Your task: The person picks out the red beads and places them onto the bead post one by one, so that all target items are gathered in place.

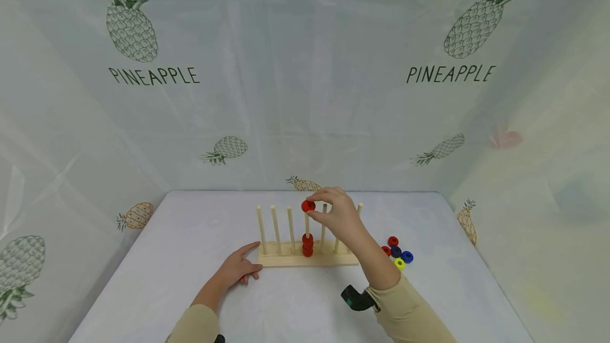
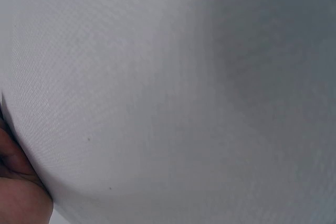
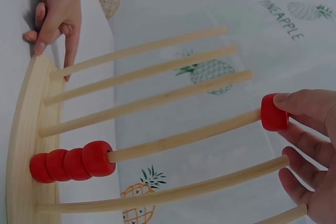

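Note:
A wooden peg rack (image 1: 286, 261) stands on the table, a row of upright pegs rising from its base. Several red beads (image 3: 73, 162) are stacked at the bottom of one middle peg. My right hand (image 1: 341, 214) pinches another red bead (image 3: 274, 112) between thumb and forefinger at the top of that same peg. At the rack's left end, my left hand (image 1: 235, 268) holds the base between thumb and forefinger, its other fingers curled. Only a bit of the left hand (image 2: 21, 198) enters the left wrist view, beside pale cloth.
Loose beads lie right of the rack: a red bead (image 1: 393, 241), another partly hidden by the right forearm, two blue beads including the outer blue bead (image 1: 407, 257), and a yellow bead (image 1: 399, 264). Pineapple-printed cloth (image 1: 305, 120) hangs behind the white table (image 1: 200, 226).

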Demonstrator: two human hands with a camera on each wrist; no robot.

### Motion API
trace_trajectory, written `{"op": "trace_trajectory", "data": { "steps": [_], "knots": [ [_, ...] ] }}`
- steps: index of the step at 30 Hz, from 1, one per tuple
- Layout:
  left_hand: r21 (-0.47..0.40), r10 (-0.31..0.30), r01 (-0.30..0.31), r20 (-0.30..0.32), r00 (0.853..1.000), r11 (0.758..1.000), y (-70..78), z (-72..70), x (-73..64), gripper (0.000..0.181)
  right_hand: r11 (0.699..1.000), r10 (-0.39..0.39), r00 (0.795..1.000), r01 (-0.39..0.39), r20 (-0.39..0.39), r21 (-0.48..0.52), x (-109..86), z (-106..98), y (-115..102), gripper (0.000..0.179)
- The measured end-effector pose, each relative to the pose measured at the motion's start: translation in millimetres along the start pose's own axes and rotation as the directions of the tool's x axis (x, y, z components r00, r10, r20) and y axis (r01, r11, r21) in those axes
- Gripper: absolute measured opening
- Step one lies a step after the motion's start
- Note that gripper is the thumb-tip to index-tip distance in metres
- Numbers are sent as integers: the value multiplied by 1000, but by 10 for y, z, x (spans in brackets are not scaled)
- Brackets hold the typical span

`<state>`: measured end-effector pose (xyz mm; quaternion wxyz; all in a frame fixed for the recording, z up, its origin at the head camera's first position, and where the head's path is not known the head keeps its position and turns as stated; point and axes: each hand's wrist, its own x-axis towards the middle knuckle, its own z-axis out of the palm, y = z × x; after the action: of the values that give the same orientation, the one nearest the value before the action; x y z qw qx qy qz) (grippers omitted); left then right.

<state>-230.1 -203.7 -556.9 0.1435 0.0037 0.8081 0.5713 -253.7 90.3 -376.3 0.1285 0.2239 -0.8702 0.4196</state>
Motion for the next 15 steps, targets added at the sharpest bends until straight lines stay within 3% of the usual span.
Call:
{"op": "trace_trajectory", "data": {
  "steps": [15],
  "knots": [
    [17, -3, 3, 14, 1000, 1000, -74, -24, 46, 76, 1000, 20, 1000, -20, 15, 7, 15, -4, -16, 25]
  ]
}}
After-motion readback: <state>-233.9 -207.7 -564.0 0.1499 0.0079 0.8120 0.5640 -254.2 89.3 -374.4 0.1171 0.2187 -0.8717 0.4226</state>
